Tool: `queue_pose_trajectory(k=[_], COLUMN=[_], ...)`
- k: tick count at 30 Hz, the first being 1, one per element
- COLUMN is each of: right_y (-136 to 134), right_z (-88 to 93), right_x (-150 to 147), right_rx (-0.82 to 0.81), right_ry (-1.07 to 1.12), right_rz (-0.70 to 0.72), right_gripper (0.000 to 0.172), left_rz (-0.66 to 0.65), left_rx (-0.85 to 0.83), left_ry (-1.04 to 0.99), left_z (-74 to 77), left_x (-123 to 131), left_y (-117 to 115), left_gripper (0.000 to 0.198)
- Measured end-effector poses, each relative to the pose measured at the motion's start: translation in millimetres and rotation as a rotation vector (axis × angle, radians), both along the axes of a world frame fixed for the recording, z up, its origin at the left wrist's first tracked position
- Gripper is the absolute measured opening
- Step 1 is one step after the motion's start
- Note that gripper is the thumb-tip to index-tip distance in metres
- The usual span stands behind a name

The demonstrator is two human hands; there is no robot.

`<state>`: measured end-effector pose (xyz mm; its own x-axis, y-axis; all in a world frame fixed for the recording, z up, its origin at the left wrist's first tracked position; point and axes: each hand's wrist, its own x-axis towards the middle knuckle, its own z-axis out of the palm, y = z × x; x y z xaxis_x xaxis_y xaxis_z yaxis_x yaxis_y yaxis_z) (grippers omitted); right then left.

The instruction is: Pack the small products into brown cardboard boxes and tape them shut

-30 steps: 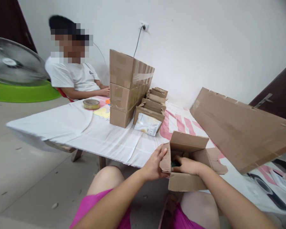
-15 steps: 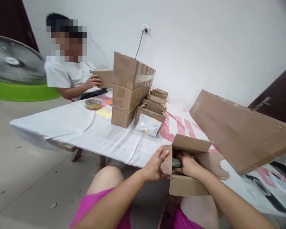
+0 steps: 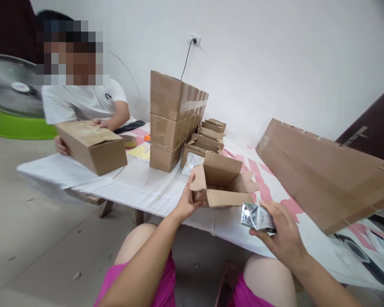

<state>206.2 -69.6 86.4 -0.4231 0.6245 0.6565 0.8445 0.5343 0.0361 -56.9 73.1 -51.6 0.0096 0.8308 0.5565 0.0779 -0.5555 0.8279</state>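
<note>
My left hand (image 3: 186, 200) grips the near left side of an open cardboard box (image 3: 230, 199), whose flaps stand apart and whose visible inside is bare. In my right hand (image 3: 283, 230) is a small drink carton (image 3: 258, 216) with a silvery folded end facing left. That hand is closed around the carton, just right of the box and above the table edge. Behind the box, a white pouch (image 3: 189, 163) leans against a row of open cardboard boxes (image 3: 208, 140).
A stack of taped boxes (image 3: 166, 123) rises mid-table. Across the left corner, a co-worker (image 3: 83, 100) holds a closed box (image 3: 92, 147). A tape roll (image 3: 130, 141) lies behind it. A big cardboard sheet (image 3: 320, 170) leans at right, near a black-handled tool (image 3: 361, 256).
My right hand has come out of the box with the drink carton. My left hand and the box have moved forward and left. The co-worker's box is now on the table corner.
</note>
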Motion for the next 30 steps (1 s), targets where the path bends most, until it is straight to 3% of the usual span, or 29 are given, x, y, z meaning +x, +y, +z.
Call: queue_pose_trajectory(k=[2,5,8,10,12,16,19,23,26,28,30], right_y=[2,10,18,24,28,30,25,11,0,-3,-4], right_z=[-23.1,-65.7,-104.6,-121.9,-129.8,-126.7,-126.8,-148.1,-168.0,-175.3,-176.7], right_x=[8,24,39,44,44,42,53,80,91,93,92], right_rx=[-0.099,-0.230,-0.312,-0.335,-0.344,-0.360,-0.360,-0.403,-0.447,-0.453,-0.453], right_ry=[-0.039,-0.086,-0.106,-0.105,-0.099,-0.101,-0.064,0.171,0.369,0.439,0.454], right_rz=[-0.028,-0.100,-0.159,-0.207,-0.259,-0.289,-0.306,-0.411,-0.442,-0.456,-0.446], right_gripper=[0.061,0.056,0.054,0.052,0.051,0.054,0.059,0.064,0.066,0.067,0.066], left_rz=[0.076,0.296,0.496,0.593,0.639,0.678,0.695,0.758,0.789,0.653,0.397], left_rx=[-0.009,-0.042,-0.055,-0.032,0.034,0.207,0.226,0.151,0.196,0.267,0.299], left_ry=[0.018,0.034,0.040,0.063,0.112,0.223,0.279,0.317,0.339,0.377,0.458], left_z=[-1.9,-8.4,-14.4,-15.7,-14.7,-11.0,-9.7,-7.8,-8.0,-10.8,-15.3], left_x=[-4,-6,-1,8,18,33,28,6,6,21,45], left_y=[5,9,8,2,-8,-24,-21,-5,-6,-18,-35], left_gripper=[0.088,0.080,0.052,0.026,0.016,0.015,0.008,0.001,0.003,0.006,0.007])
